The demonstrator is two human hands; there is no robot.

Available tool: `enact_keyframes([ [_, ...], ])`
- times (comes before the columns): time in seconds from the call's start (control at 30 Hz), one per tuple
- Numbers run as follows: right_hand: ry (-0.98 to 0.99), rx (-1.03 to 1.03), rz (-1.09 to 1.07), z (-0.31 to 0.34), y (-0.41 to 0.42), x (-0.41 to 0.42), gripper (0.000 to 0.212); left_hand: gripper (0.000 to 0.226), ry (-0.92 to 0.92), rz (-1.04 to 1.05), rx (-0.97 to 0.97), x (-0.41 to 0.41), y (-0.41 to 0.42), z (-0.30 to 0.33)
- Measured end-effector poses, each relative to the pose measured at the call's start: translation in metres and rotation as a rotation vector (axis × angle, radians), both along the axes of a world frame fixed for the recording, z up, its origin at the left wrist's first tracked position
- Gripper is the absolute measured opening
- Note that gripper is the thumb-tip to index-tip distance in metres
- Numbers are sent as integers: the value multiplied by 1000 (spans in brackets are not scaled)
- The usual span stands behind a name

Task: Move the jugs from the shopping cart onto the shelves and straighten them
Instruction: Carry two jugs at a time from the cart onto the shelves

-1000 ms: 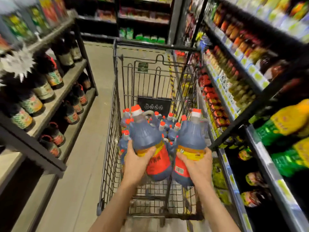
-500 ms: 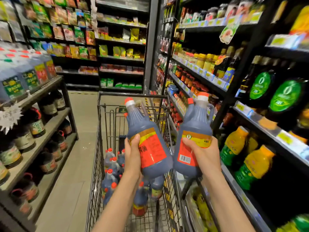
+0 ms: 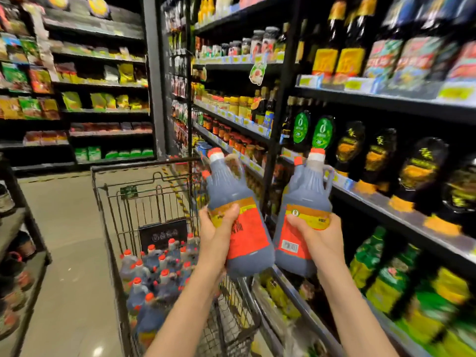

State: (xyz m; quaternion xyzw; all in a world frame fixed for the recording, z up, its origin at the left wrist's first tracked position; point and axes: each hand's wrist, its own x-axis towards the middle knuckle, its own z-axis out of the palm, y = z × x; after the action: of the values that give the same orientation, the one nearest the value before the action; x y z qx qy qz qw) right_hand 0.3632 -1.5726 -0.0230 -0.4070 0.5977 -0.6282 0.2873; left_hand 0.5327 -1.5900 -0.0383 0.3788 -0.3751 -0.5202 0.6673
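Note:
I hold two dark jugs with red-and-yellow labels and red caps, one in each hand, raised above the cart. My left hand [image 3: 217,234] grips the left jug [image 3: 237,215] around its body. My right hand [image 3: 318,234] grips the right jug [image 3: 306,202] the same way, near the right shelving. The two jugs almost touch at their bases. Several more jugs [image 3: 157,274] of the same kind stand in the wire shopping cart [image 3: 108,202] below and to the left. A bare stretch of shelf [image 3: 401,217] lies just right of the right jug.
Right-hand shelves carry dark bottles [image 3: 417,171] with yellow labels, green-labelled bottles [image 3: 322,132] and yellow-green jugs [image 3: 381,276] lower down. A black upright post [image 3: 278,124] stands behind the jugs. A low rack [image 3: 15,228] with dark jugs flanks the aisle floor [image 3: 64,253] on the left.
Both hands lifted the two jugs out of the cart and carried them up and rightward toward the right shelving. My view swung up and to the right.

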Motion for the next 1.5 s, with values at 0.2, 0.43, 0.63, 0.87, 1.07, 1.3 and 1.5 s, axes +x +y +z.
enact_keyframes([
  [0.2,35,-21,-212,15,87,-51,84,97,-166,-200,-90,-55,48,24],
  [0.43,46,-70,-537,34,220,-130,73,82,-222,-545,-224,-162,128,45],
  [0.63,82,-113,-815,43,361,-189,65,83,-195,-745,-314,-259,236,53],
  [0.87,128,-82,-1133,54,587,-243,73,74,-141,-1049,-368,-363,439,61],
  [1.07,175,-69,-1401,61,750,-259,85,64,-89,-1277,-357,-429,602,65],
  [1.3,164,-117,-1644,63,902,-272,65,70,-47,-1532,-399,-490,755,73],
  [1.5,143,-160,-1818,56,1005,-305,58,59,-16,-1643,-440,-546,864,75],
])
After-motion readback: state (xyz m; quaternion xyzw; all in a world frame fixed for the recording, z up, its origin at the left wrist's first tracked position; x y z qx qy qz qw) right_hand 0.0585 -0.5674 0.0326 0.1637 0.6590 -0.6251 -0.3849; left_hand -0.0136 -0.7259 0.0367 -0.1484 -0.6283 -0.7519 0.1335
